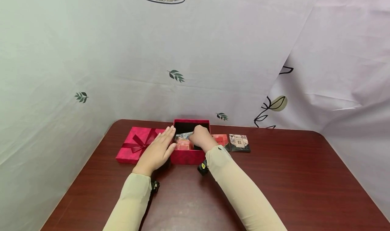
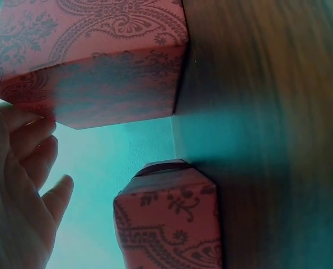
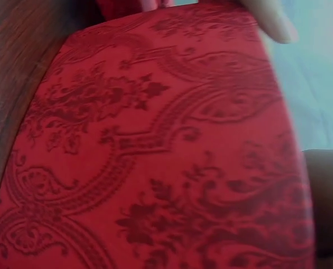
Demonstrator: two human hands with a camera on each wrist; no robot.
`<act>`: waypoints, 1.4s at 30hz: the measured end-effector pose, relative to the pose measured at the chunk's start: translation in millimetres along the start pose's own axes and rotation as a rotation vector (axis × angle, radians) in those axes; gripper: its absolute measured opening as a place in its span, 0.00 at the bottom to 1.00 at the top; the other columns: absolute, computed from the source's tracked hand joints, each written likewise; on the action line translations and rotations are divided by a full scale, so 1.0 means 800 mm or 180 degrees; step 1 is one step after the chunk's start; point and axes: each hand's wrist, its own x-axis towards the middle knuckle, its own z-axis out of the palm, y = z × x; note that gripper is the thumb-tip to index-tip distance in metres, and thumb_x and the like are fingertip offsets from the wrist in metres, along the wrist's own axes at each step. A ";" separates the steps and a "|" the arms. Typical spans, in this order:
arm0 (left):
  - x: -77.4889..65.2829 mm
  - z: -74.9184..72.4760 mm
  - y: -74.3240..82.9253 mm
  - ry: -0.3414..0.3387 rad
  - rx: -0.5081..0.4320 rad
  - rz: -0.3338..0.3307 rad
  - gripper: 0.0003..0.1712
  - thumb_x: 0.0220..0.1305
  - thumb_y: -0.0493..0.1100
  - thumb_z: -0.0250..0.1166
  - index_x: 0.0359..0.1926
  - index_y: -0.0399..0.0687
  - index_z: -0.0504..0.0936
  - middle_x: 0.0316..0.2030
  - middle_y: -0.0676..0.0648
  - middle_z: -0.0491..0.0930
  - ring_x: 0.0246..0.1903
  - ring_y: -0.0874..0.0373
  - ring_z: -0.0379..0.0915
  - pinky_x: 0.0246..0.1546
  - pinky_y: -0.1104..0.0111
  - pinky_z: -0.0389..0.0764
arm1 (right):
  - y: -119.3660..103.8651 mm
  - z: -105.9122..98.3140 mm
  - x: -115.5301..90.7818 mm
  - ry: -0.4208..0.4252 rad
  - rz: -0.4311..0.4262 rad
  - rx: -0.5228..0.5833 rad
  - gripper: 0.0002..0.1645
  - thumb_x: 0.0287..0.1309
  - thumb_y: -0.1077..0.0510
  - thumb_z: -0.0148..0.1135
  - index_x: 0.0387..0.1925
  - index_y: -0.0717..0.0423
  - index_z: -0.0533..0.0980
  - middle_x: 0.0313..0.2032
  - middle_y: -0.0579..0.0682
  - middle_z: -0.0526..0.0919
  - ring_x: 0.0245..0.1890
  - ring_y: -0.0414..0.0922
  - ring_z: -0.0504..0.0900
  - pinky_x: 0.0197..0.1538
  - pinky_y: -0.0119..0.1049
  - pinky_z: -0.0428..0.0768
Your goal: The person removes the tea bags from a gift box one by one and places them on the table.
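An uncovered red patterned box [image 1: 188,157] with a dark inside stands near the table's far edge. My left hand [image 1: 156,153] lies along its left side, fingers straight and fingertips near the top edge; the left wrist view shows these fingers [image 2: 34,143] beside the box wall. My right hand [image 1: 201,137] reaches over the front wall with fingers curled, pinching the right end of a bluish printed flat packet [image 1: 184,135]; its fingertips are mostly hidden. In front of that packet, a pinkish-orange packet [image 1: 183,145] sits in the box.
Left of the box lies the red lid [image 1: 131,149] with a dark red ribbon bow, partly behind my left hand. Right of the box are a red packet [image 1: 221,140] and a white-and-black floral packet [image 1: 239,142], on the brown wooden table [image 1: 292,176]. Printed white cloth [image 1: 213,55] hangs behind.
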 end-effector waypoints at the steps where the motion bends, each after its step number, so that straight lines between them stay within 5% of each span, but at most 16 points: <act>1: 0.000 0.000 0.000 -0.0005 -0.0004 -0.0002 0.37 0.75 0.50 0.56 0.78 0.39 0.58 0.77 0.41 0.56 0.78 0.46 0.47 0.75 0.47 0.54 | 0.000 0.001 0.000 -0.0009 0.0031 0.0007 0.23 0.60 0.64 0.61 0.12 0.53 0.65 0.15 0.47 0.64 0.16 0.43 0.59 0.24 0.35 0.65; 6: 0.000 0.001 0.000 0.0003 -0.0012 -0.0004 0.38 0.75 0.50 0.57 0.78 0.40 0.58 0.77 0.41 0.56 0.77 0.46 0.47 0.75 0.47 0.54 | 0.001 0.007 -0.002 -0.0059 0.0138 0.0018 0.14 0.62 0.61 0.62 0.21 0.60 0.77 0.24 0.53 0.77 0.22 0.46 0.69 0.30 0.38 0.71; 13: 0.000 0.001 -0.001 0.0022 -0.0014 -0.0011 0.38 0.75 0.50 0.57 0.78 0.39 0.58 0.77 0.41 0.56 0.77 0.45 0.48 0.75 0.47 0.54 | 0.003 0.010 -0.005 -0.0076 0.0151 0.0108 0.14 0.62 0.61 0.61 0.24 0.64 0.85 0.22 0.53 0.79 0.22 0.46 0.73 0.29 0.36 0.72; 26: 0.000 0.000 0.001 0.0008 -0.0037 -0.0040 0.39 0.75 0.50 0.58 0.78 0.41 0.57 0.77 0.41 0.55 0.78 0.46 0.47 0.75 0.47 0.53 | 0.004 0.013 -0.003 0.0002 0.0186 0.0204 0.17 0.62 0.61 0.62 0.17 0.58 0.74 0.16 0.51 0.71 0.16 0.45 0.70 0.23 0.34 0.71; 42: 0.001 0.001 -0.001 0.0021 -0.0032 -0.0033 0.38 0.75 0.50 0.58 0.78 0.40 0.58 0.77 0.41 0.56 0.77 0.45 0.48 0.75 0.47 0.54 | 0.005 0.016 0.000 0.0109 0.0215 0.0160 0.14 0.62 0.62 0.61 0.20 0.59 0.74 0.19 0.52 0.71 0.19 0.46 0.71 0.25 0.35 0.72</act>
